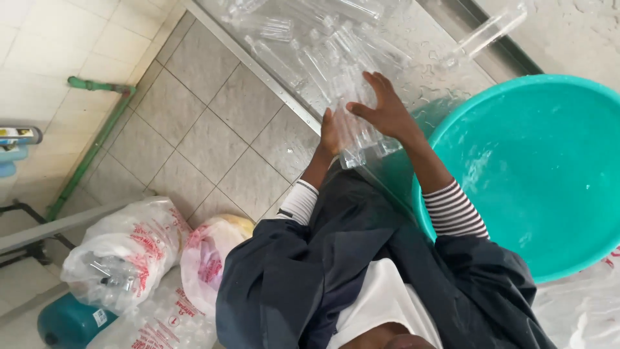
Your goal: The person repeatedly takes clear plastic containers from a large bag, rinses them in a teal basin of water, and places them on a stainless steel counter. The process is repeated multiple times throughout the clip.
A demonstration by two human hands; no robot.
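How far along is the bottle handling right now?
Done: a pile of clear bottles already lies on the wet metal table. In hand: the left hand and right hand grip a bundle of clear bottles together. Left: bagged bottles sit unopened on the floor; the teal basin shows no bottles.

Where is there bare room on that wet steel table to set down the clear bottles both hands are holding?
Bare wet steel lies between the right hand and the teal basin, below the lone bottle. The far end is crowded with a pile of clear bottles, which reaches to the bottles at the left hand.
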